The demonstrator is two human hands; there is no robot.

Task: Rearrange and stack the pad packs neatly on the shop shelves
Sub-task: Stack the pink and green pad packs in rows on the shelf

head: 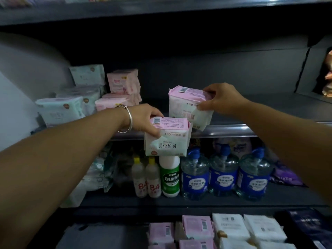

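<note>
My left hand [143, 121] grips a pink and white pad pack [168, 137] by its top left corner, holding it in the air in front of the middle shelf's metal edge [231, 130]. My right hand [221, 99] grips a second pink and white pad pack [186, 105] at its right side, tilted, over the front of that shelf. Stacked pink pad packs [124, 85] and pale green pad packs [61, 110] sit on the left of the same shelf.
On the shelf below stand white "84" bottles [146, 178], a green-labelled bottle [170, 178] and three blue-labelled pump bottles [222, 177]. The lowest shelf holds pink packs [197, 227] and white packs [248, 230]. The right part of the middle shelf [269, 106] is bare.
</note>
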